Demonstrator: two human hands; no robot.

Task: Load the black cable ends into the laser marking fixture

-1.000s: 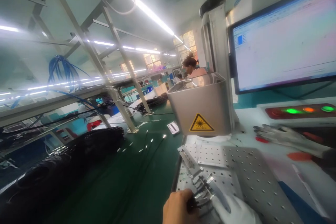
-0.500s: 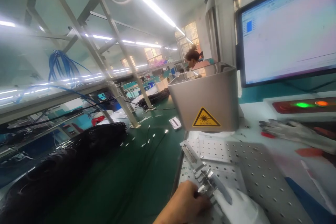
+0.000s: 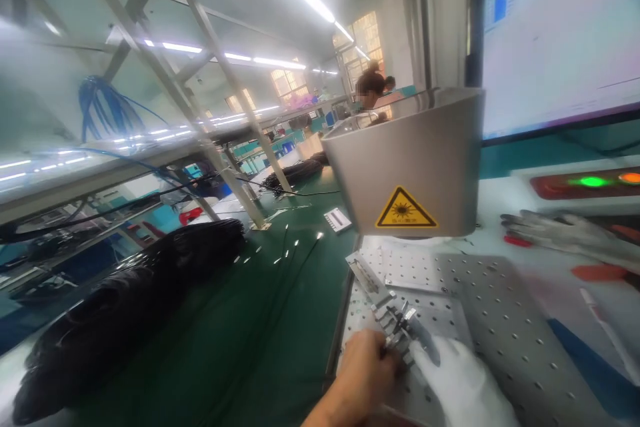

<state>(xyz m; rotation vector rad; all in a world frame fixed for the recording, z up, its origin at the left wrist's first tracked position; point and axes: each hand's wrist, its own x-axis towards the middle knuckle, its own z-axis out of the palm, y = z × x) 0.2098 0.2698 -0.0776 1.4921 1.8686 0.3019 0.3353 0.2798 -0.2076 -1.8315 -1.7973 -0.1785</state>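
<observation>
Green matting covers the long counter [image 3: 280,320] that fills the lower left of the frame, and a perforated metal plate [image 3: 480,320] is set on its right-hand part. Low in the middle of the frame, on that plate, a small metal fixture [image 3: 397,327] is seen: bright, silvery, built of several short ribs or clamps set side by side, with a narrow flat bar running from it up and to the left. Fine detail is lost to blur. The left hand [image 3: 365,370], bare, is curled against the fixture's lower left side, its fingers bent and closed onto the metal. The right hand [image 3: 453,380], in a white glove, is laid just right of the fixture, with a finger stretched along its right edge; whether anything is gripped by it cannot be told.

Above the plate, at centre right, a grey housing [image 3: 415,160] bearing a yellow laser warning label [image 3: 406,209] is hung over the work area. A lit monitor [image 3: 555,40] occupies the upper right, and a panel with green and orange lamps [image 3: 590,183] lies below it. A grey glove [image 3: 555,230] is left on the white surface nearby. Black cable coils [image 3: 130,300] are heaped at the left, and another person [image 3: 373,87] is seen far behind.
</observation>
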